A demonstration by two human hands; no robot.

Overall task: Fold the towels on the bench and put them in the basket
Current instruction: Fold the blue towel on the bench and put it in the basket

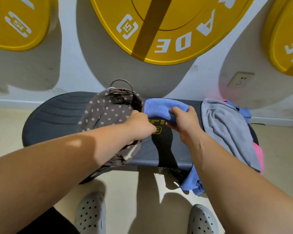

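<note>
While the right hand is clasping the folded blue towel just beside the left hand, which is gripping the rim of the basket, the cloth is looking soft, light and floppy; pinching across the fold should be keeping it together.

Folded blue towel beside basket

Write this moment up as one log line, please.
step: loading basket | left hand: grips basket rim | right hand: holds folded blue towel beside basket | waiting: grey towel on bench
</note>
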